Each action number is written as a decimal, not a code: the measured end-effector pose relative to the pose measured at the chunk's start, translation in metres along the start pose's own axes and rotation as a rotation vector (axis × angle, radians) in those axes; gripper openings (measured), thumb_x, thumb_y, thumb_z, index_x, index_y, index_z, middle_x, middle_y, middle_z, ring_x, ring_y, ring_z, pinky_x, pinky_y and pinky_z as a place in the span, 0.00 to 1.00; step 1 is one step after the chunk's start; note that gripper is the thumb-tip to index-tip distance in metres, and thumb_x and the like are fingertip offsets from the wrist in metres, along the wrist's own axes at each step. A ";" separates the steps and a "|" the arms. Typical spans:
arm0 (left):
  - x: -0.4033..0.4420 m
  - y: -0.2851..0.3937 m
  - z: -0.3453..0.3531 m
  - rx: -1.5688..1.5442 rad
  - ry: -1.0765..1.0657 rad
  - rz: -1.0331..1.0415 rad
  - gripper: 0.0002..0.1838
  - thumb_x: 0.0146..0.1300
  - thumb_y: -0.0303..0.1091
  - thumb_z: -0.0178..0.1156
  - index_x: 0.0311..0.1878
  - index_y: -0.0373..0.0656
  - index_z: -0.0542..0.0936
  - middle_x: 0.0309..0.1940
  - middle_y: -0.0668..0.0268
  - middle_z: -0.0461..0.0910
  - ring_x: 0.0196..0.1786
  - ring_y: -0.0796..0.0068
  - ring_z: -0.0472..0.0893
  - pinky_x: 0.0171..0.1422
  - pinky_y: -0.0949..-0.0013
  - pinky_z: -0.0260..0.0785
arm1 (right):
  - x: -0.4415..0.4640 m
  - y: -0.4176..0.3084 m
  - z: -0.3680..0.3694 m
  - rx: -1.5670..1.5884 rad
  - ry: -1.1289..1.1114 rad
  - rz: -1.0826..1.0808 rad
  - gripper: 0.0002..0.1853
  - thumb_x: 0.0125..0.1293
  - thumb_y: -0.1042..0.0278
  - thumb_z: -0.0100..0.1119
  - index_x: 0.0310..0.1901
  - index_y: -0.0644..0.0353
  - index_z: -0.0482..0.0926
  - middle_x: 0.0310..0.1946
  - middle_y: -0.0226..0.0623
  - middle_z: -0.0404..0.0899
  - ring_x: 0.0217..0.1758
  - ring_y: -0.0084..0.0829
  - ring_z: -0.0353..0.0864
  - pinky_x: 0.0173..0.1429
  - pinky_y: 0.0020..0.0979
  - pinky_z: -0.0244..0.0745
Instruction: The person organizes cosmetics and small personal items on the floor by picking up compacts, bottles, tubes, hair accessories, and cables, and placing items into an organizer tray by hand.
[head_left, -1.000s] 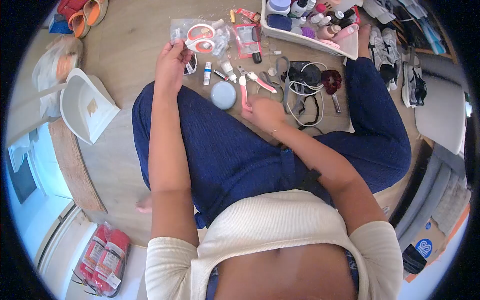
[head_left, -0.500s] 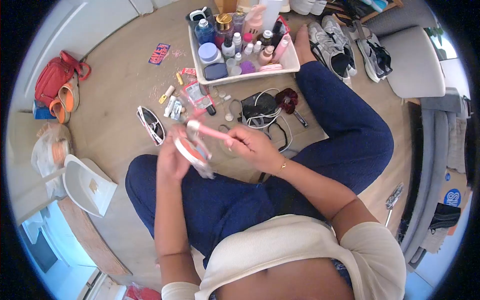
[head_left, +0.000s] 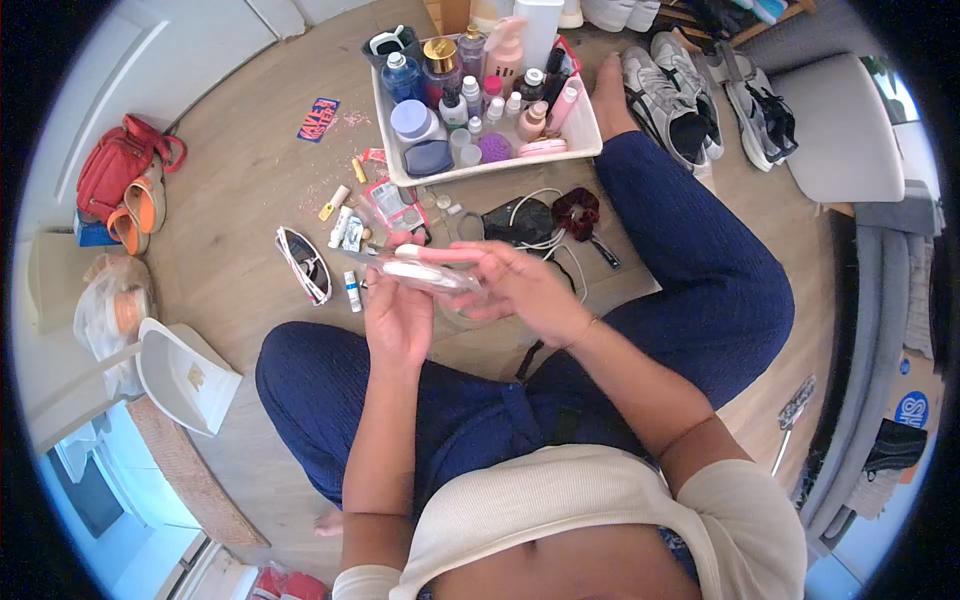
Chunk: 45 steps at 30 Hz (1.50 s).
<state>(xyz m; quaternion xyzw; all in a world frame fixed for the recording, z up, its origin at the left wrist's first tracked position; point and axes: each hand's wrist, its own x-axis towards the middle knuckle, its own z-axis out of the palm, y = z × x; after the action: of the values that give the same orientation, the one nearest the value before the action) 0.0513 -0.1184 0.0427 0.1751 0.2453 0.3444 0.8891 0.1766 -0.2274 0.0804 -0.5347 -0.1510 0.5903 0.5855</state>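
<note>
Positioned between both hands above the wood-grain floor (head_left: 235, 280), the clear, glossy packet (head_left: 458, 283) contains a smooth white part; its long axis runs left-right, dipping rightward. The left hand (head_left: 400, 325) curls around its left portion; the right hand (head_left: 535, 292) pinches a slim pink handle (head_left: 445, 255), white end pointing left.

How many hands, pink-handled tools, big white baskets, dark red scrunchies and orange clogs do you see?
Bare hands, left hand and right hand: 2
Pink-handled tool: 1
White plastic basket: 1
Dark red velvet scrunchie: 1
Tan clogs with orange insoles: 2
Total: 7
</note>
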 end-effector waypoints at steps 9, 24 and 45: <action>0.019 0.006 -0.026 0.362 0.032 -0.004 0.07 0.64 0.35 0.56 0.41 0.45 0.74 0.45 0.67 0.76 0.48 0.79 0.71 0.52 0.73 0.60 | 0.021 -0.138 -0.104 -1.171 0.272 -0.525 0.13 0.70 0.66 0.45 0.46 0.62 0.77 0.35 0.35 0.78 0.38 0.25 0.77 0.45 0.26 0.71; 0.032 -0.012 -0.037 0.660 0.135 -0.094 0.11 0.65 0.41 0.56 0.39 0.43 0.76 0.30 0.72 0.75 0.33 0.84 0.72 0.41 0.78 0.65 | 0.103 -0.113 -0.134 -1.862 0.231 -0.519 0.12 0.66 0.57 0.46 0.40 0.45 0.80 0.40 0.27 0.82 0.47 0.30 0.78 0.62 0.64 0.27; 0.030 -0.017 -0.032 0.442 0.055 -0.191 0.12 0.65 0.38 0.56 0.45 0.42 0.73 0.40 0.67 0.78 0.43 0.75 0.79 0.47 0.74 0.71 | 0.053 -0.077 -0.076 -1.193 0.002 -0.319 0.19 0.63 0.53 0.55 0.45 0.63 0.77 0.36 0.44 0.79 0.37 0.39 0.80 0.45 0.34 0.73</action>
<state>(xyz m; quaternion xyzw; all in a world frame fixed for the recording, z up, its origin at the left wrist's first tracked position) 0.0621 -0.1049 -0.0011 0.3321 0.3543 0.2013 0.8507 0.2929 -0.1958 0.0895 -0.7414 -0.5329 0.3087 0.2666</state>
